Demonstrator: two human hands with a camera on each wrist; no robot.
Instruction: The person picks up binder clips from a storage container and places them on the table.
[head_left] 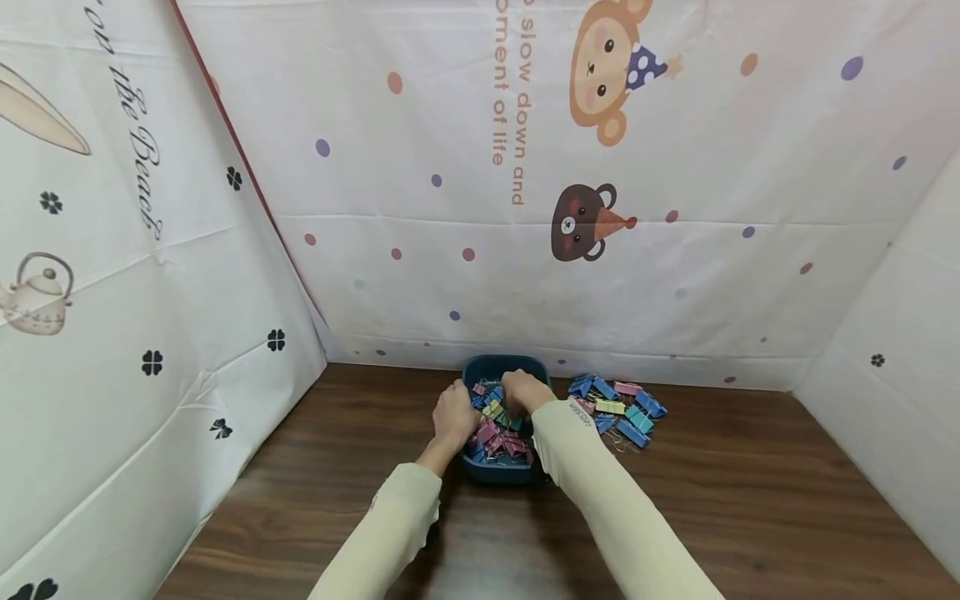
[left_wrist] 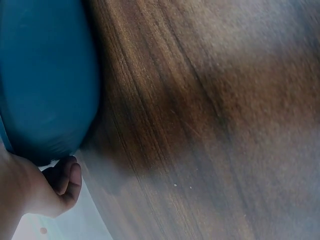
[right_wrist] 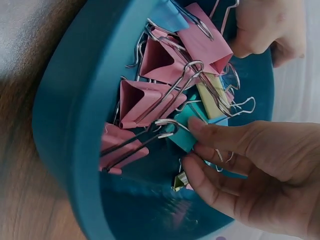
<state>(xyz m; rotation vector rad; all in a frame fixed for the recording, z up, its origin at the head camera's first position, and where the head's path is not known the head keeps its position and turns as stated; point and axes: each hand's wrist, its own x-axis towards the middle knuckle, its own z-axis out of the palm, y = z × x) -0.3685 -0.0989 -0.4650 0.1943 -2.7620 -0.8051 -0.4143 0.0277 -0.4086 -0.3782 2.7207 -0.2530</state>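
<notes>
Two pale sleeves [head_left: 622,517] reach in from the near edge to one blue tub [head_left: 501,475] of binder clips [head_left: 491,432] on the worktop [head_left: 750,500]. Inside it, the right hand [right_wrist: 270,175] pinches one green clip [right_wrist: 182,139] near four pink clips [right_wrist: 150,102] and one yellow clip [right_wrist: 212,95], while the left hand [head_left: 453,417] grips the left rim. Just right lies one clip pile [head_left: 610,407], too overlapped to count, before the far patterned cloth [head_left: 375,300].

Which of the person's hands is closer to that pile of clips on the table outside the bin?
The right hand. It is inside the blue bin, toward the side next to the clip pile; the left hand is at the bin's opposite side, farther away.
</notes>
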